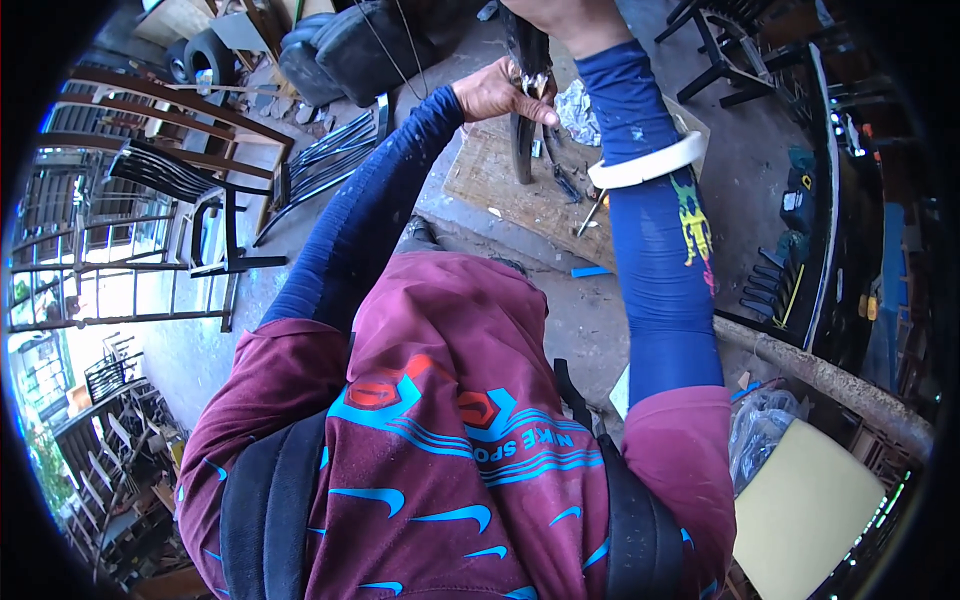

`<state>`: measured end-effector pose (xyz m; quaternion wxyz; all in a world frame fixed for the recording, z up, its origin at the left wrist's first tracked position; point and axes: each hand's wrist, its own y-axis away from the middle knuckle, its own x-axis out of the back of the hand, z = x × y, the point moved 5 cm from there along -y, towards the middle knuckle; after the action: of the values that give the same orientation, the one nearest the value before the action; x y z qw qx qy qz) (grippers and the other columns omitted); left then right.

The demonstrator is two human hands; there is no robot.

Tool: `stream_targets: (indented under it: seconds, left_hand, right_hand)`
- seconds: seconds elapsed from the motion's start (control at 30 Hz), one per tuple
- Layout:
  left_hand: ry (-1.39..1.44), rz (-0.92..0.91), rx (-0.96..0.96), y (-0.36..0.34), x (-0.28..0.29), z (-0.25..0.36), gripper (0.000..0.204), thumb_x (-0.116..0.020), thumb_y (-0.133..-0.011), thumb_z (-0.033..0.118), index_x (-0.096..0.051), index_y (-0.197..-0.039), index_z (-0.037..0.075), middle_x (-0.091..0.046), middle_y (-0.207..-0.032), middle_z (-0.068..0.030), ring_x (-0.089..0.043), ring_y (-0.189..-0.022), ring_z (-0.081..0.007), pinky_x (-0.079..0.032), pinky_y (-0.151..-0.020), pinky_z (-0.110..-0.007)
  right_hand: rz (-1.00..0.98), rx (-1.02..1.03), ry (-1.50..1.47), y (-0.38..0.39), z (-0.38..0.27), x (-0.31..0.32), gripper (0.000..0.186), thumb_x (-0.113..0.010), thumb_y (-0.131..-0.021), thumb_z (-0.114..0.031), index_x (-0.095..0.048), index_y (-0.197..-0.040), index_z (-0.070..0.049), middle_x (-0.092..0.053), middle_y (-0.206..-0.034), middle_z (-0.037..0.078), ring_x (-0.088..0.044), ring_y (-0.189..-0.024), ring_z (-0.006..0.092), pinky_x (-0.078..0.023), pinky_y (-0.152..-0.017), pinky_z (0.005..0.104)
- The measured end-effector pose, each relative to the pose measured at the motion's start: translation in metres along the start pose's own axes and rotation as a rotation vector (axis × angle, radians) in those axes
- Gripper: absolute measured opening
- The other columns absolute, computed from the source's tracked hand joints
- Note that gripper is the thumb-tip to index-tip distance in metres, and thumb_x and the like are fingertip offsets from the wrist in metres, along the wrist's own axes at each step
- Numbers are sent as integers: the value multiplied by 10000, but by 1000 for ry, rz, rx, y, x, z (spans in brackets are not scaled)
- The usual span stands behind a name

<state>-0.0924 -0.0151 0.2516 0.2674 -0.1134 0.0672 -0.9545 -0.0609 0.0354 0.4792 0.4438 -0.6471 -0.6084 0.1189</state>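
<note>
At the top of the head view my left hand (pixel 497 92) is closed around a long, dark piece (pixel 522 150) that looks like a chair part. It stands over a worn wooden board (pixel 480 190). My right hand (pixel 568 22) is beside the upper end of this piece, and its fingers are cut off by the picture's edge. Around my right forearm sits a white ring (pixel 648 164). Crumpled silvery-white wrapping (pixel 577 112) lies on the board, along with a dark slim tool (pixel 566 183) and a thin rod-like tool (pixel 592 216).
A blue strip (pixel 590 271) lies just before the board. Black slatted chair frames (pixel 330 160) and a wooden frame (pixel 190 110) stand to the left. Dark padded seats (pixel 340 60) and tyres (pixel 205 58) are at the back. A pale yellow panel (pixel 810 510) leans at lower right.
</note>
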Motion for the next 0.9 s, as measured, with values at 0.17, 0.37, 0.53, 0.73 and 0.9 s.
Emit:
stream_targets:
  seconds: [0.17, 0.37, 0.53, 0.73, 0.9]
  left_hand:
    - [40, -100, 22, -10, 2, -2, 281, -907, -774, 208, -672, -858, 79, -642, -791, 36, -600, -813, -113, -480, -806, -297]
    - [65, -149, 19, -24, -2, -9, 261, -899, -787, 202, -672, -845, 88, -627, -772, 48, -570, -776, -111, -470, -765, -286]
    - [17, -178, 27, -32, -6, -10, 273, -886, -803, 220, -656, -854, 81, -638, -792, -5, -606, -806, -152, -489, -808, -318]
    - [110, -95, -15, -39, -10, -10, 274, -888, -798, 204, -647, -831, 79, -614, -754, 22, -570, -744, -115, -473, -746, -293]
    - [145, -76, 58, -48, -16, -22, 269, -895, -784, 163, -640, -801, 80, -614, -734, 40, -551, -719, -95, -457, -713, -279]
  right_hand:
    - [135, -50, -95, 0, 21, 8, 228, -722, -849, -183, -642, -748, 5, -618, -590, 114, -638, -541, 251, -474, -527, 383]
    - [140, -159, -264, 4, 33, 22, 245, -704, -898, -138, -628, -687, -37, -593, -566, 14, -561, -460, 108, -417, -428, 285]
    - [103, -174, -181, 8, 37, 28, 256, -712, -902, -142, -626, -680, -46, -593, -564, 1, -561, -464, 102, -413, -431, 282]
    - [188, -326, -346, 2, 62, 42, 266, -719, -912, -134, -623, -679, -48, -581, -594, 16, -563, -468, 114, -455, -437, 278]
    - [203, -355, -408, 1, 58, 51, 86, -697, -917, -70, -635, -867, -37, -574, -620, 26, -555, -460, 131, -478, -441, 292]
